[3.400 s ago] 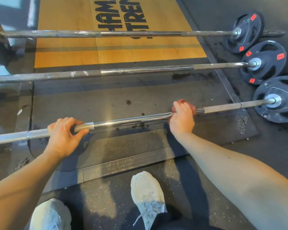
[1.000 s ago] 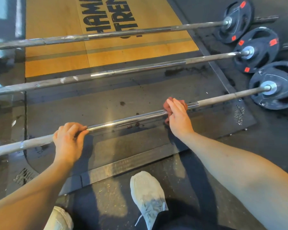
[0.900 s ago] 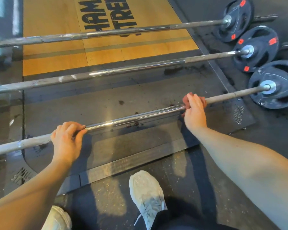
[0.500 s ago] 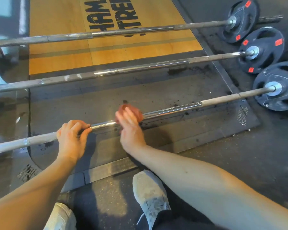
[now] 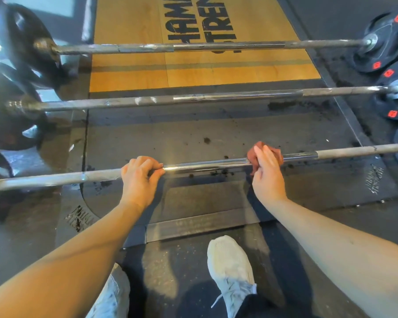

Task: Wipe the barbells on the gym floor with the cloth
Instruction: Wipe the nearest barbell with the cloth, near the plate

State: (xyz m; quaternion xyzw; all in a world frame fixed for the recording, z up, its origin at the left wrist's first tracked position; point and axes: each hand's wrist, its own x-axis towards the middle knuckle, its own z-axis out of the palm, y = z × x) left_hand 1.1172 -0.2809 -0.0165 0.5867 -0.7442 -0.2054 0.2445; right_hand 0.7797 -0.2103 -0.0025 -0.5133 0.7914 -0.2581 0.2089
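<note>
Wiping seems partway through: the right hand (image 5: 268,171) closes its grip on a reddish cloth (image 5: 254,153) wrapped over the nearest barbell (image 5: 216,162), at 3 o'clock from the left hand (image 5: 140,177), which grips the bare bar. Toward 12 o'clock, the middle barbell (image 5: 216,97) and far barbell (image 5: 216,45) look dull, probably still unwiped.

Bright light from the upper left glares on the rubber floor (image 5: 62,143) and glints off the nearest barbell (image 5: 204,162); wide-angle distortion bows the frame edges, detail slightly soft.
</note>
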